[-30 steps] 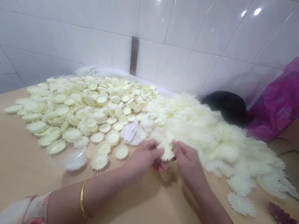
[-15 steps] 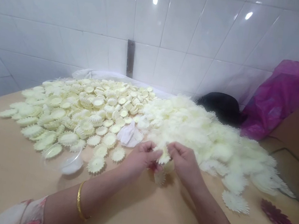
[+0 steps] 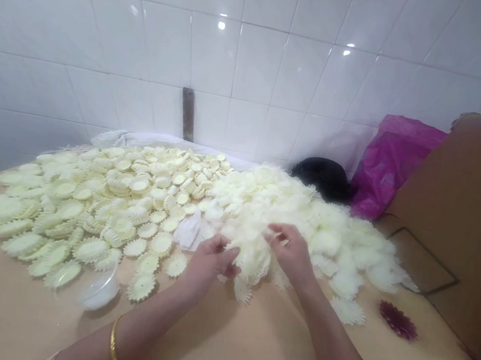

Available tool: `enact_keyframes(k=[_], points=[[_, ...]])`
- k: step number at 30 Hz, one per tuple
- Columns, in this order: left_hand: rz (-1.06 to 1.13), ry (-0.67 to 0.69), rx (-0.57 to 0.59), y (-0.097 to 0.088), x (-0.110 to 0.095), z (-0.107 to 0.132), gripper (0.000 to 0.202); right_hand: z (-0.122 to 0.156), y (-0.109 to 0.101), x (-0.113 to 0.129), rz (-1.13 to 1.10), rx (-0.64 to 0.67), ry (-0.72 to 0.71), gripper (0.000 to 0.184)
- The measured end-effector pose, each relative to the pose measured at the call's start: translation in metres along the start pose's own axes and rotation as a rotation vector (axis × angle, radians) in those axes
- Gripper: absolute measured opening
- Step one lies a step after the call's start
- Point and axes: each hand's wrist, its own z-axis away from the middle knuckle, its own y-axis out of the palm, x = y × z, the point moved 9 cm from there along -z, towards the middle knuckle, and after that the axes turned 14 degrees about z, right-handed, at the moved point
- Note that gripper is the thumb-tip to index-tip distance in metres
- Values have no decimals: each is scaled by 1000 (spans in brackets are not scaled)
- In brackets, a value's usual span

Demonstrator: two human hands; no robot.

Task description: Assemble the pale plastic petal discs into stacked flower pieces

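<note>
My left hand (image 3: 214, 259) is closed, thumb against fingers, at the edge of a pale yellow artificial flower piece (image 3: 253, 261) with a toothed rim. Against the pale pile behind, that piece's outline is hard to separate. Raised a little above it, my right hand (image 3: 292, 250) has thumb and forefinger drawn close together; anything thin between them cannot be made out. Behind both hands spreads a heap of thin, pale petal layers (image 3: 325, 238). To the left lies a larger heap of cream, toothed flower discs (image 3: 121, 226).
A small clear cup (image 3: 99, 291) stands at front left. White crumpled tissue (image 3: 192, 230) lies between the heaps. On the right are a dark red flower piece (image 3: 398, 320), a cardboard box (image 3: 461, 215), a magenta bag (image 3: 387, 164) and a black object (image 3: 323, 176) by the tiled wall.
My hands have moved apart, the right one lifting away from the flower piece both were at. The camera view has shifted, showing more of the wall and box.
</note>
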Motion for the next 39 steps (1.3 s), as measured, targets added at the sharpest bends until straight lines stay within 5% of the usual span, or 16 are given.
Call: enact_keyframes(k=[5, 10, 15, 23, 34, 39], points=[[36, -35, -13, -1, 0, 0, 26, 6, -3, 11, -55, 13, 0, 27], [42, -57, 54, 5, 3, 2, 26, 26, 26, 40, -160, 305, -134, 27], [127, -121, 112, 11, 11, 1, 27, 38, 47, 41, -265, 511, -84, 18], [121, -126, 114, 10, 15, 2, 28, 34, 45, 34, -171, 422, -39, 22], [169, -211, 18, 7, 24, 4, 21, 38, 40, 41, 130, 307, -139, 35], [180, -225, 14, 10, 22, 6, 21, 40, 32, 47, 280, 155, -207, 33]])
